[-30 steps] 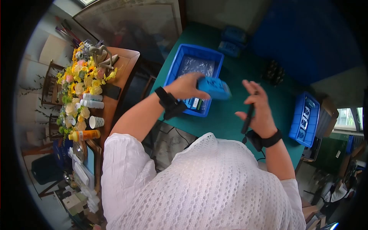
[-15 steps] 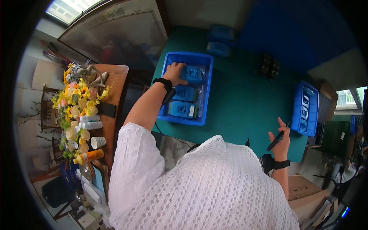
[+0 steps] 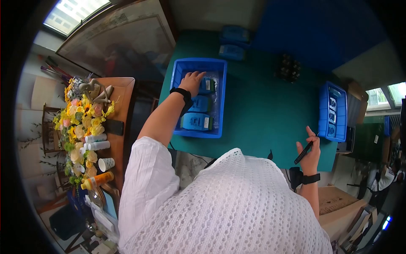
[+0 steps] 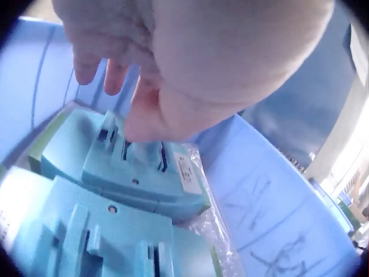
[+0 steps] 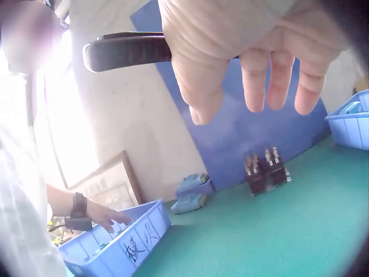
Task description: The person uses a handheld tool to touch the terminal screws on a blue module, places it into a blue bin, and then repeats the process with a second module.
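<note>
Apparently at the stage of seating the blue module (image 4: pixel 150 180) in the bin (image 3: pixel 222 99), just under the left hand (image 3: pixel 192 83); fingers extended, nothing visibly gripped. Likely calls for lifting clear. Has 2 more modules (image 3: pixel 200 103) wristward. Holds a black tool (image 3: pixel 303 153) in the right hand (image 3: pixel 311 159), against the thumb.

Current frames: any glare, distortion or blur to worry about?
Head: fisheye bending, black corners, blue panel dark; left wrist: left hand shaded, module label too soft to read; right wrist: strong glare at left, shirt nearly washed out.
</note>
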The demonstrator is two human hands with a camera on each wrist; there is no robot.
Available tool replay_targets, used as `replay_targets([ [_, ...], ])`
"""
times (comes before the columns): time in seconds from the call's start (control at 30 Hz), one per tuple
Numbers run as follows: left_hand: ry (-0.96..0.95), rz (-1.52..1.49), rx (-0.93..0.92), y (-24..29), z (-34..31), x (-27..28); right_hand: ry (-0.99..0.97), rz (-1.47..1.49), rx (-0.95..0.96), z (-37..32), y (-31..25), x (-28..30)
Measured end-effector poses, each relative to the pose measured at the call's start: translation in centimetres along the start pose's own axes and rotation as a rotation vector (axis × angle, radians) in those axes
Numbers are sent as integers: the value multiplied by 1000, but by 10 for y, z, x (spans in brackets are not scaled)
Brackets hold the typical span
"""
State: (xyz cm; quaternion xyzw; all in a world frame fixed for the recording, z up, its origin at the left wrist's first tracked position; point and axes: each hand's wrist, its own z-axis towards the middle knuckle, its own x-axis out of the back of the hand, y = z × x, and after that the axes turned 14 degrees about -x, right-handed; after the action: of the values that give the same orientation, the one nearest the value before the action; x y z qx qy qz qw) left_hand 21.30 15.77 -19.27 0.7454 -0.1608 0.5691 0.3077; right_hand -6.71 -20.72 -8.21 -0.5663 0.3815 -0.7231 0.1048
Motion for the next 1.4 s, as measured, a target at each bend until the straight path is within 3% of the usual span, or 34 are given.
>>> replay_targets([
  [0.1,-86,10,50,3,0,-10,28,21,-37,-3,7,10],
  [0.17,-57,-50,-55,-8,-2,-13,87,14,-21,-4,17,20],
  [0.27,151,-130,-129,-8,-2,-12,192,13,-96,-13,28,42],
  [0.37,-43,16,-117,-3,1,-15,348,166,-262,-15,58,74],
  [0.43,-141,66,-54,-13,3,-32,454,279,-214,-12,80,104],
  [0.47,-62,31,-91,-15,3,-31,530,254,-87,-8,88,119],
  [0.5,10,-7,-114,-17,1,-26,561,246,-128,-4,90,132],
  [0.53,58,15,-181,-18,-4,-20,552,235,-184,-5,100,143],
  [0.63,13,-18,73,-9,-36,-26,544,288,-254,13,137,157],
  [0.67,-90,-66,101,-6,-45,-28,537,318,-259,19,148,159],
  [0.73,-215,-239,124,-18,-61,-53,499,10,-147,30,156,162],
  [0.77,-135,-96,60,-19,-73,-76,459,-119,-67,40,163,155],
  [0.8,-172,-69,124,20,-74,-47,403,-27,-101,56,185,145],
  [0.83,-154,-59,130,23,-76,-50,345,55,-139,70,216,139],
  [0.9,-167,-35,177,33,-72,-45,202,-120,-275,110,307,137],
  [0.97,-181,-86,239,46,-69,-36,155,-486,-328,125,300,120],
  [1.03,-213,-152,271,50,-69,-26,45,-576,-331,137,311,109],
  [1.13,-78,-337,318,52,-77,-14,-68,-679,-563,152,310,96],
  [1.2,-164,-364,349,58,-80,-10,-134,-661,-653,161,334,90],
  [1.3,-190,-344,373,64,-81,-8,-149,-737,-548,167,352,84],
  [1.33,-169,-331,363,56,-80,-10,-123,-759,-532,164,330,84],
  [1.4,-35,-319,340,32,-77,-17,-115,-748,-508,166,324,81],
])
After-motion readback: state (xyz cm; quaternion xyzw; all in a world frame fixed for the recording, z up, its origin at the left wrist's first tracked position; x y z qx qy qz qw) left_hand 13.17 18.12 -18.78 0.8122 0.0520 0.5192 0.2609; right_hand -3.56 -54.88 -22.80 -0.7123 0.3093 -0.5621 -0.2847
